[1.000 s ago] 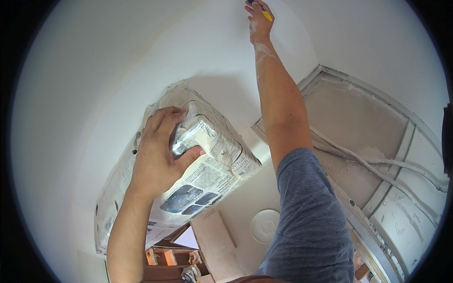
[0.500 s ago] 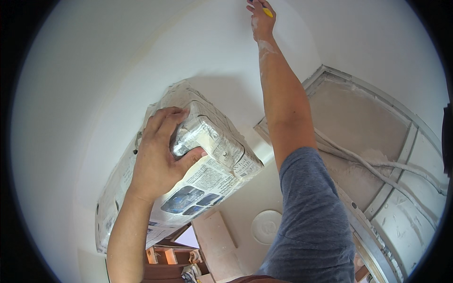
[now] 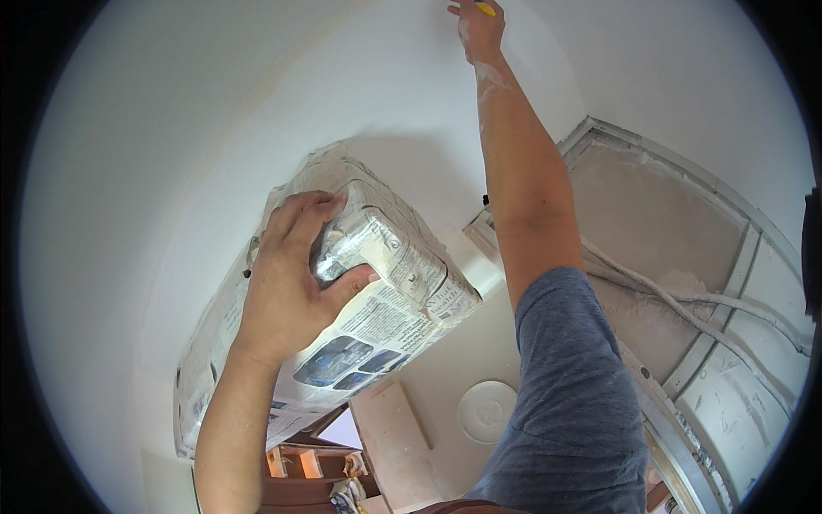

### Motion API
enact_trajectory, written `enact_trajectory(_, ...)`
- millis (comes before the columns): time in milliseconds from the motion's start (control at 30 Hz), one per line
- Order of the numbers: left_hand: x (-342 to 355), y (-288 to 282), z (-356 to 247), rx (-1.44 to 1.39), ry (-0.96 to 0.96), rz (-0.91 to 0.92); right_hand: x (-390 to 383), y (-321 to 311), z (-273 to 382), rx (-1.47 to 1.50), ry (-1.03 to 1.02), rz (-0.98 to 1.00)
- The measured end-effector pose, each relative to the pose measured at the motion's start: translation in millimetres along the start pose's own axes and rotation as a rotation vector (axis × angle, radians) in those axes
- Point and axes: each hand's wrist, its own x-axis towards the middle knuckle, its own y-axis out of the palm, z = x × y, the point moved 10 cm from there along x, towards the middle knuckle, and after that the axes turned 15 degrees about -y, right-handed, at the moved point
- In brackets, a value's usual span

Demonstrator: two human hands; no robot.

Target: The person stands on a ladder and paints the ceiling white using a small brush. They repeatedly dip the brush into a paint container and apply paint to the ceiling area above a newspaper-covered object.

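Observation:
A long box-shaped unit wrapped in newspaper [image 3: 368,330] sits against the white wall [image 3: 214,171], left of centre. My left hand [image 3: 291,274] clasps its near end, thumb on one side and fingers over the other, beside a shiny, crumpled patch of the wrapping. My right arm stretches far up along the wall. At the upper edge, my right hand [image 3: 481,34], whitish with dust at the wrist, is closed round a tool with a yellow handle [image 3: 485,8]. The picture cuts off the working end of that tool, so its kind does not show.
On the right, a metal-framed recess [image 3: 659,206] holds pale cables [image 3: 659,295] crossing it. Below lie a round white disc [image 3: 486,411] and a flat pale board [image 3: 394,437]. Brown shelves with orange compartments [image 3: 310,464] stand at the bottom.
My right hand has shifted slightly up and to the right, so less of it and of the yellow handle shows. My left hand keeps its hold on the wrapped unit.

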Motion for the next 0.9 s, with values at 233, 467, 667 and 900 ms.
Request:
enact_trajectory(233, 0, 0, 0, 0.021, 0.002, -0.002, 5, 6, 2, 0.090, -0.010, 0.021)
enact_trajectory(467, 0, 0, 1, -0.007, 0.000, 0.000, 7, 8, 1, 0.064, -0.008, 0.030)
enact_trajectory(667, 0, 0, 0, -0.015, 0.000, -0.003, 8, 10, -2, 0.103, -0.018, 0.038)
enact_trajectory(900, 0, -1, -2, 0.017, 0.004, -0.006, 8, 12, -1, 0.110, -0.004, 0.029)
